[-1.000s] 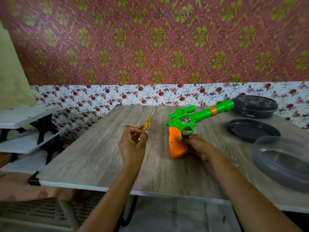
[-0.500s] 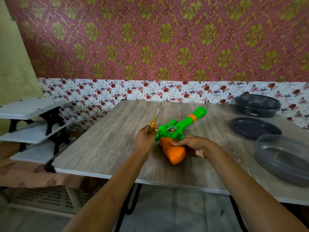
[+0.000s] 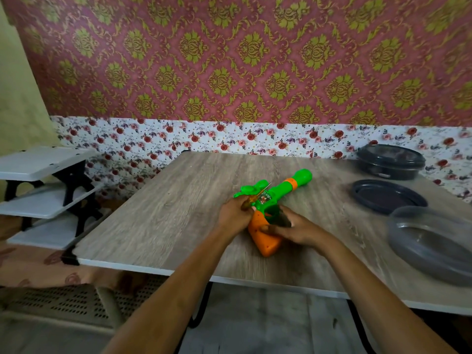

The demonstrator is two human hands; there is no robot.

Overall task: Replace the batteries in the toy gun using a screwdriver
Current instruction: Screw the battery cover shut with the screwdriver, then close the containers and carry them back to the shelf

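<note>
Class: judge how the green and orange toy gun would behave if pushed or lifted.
The toy gun looks like moulded plastic, so probably stiff and light. Lying on its side on the smooth table, it would likely slide or pivot, not roll, hence perhaps the right hand gripping its orange handle.

Bare left hand (image 3: pixel 233 213) and right hand (image 3: pixel 298 229) (forearms (image 3: pixel 178 284) uncovered to the frame's edge)

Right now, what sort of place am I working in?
Probably a room in a home, not a workshop: maroon-and-gold damask wallpaper above a rose-print border, a grey wood-grain table, and a black round lidded container.
</note>
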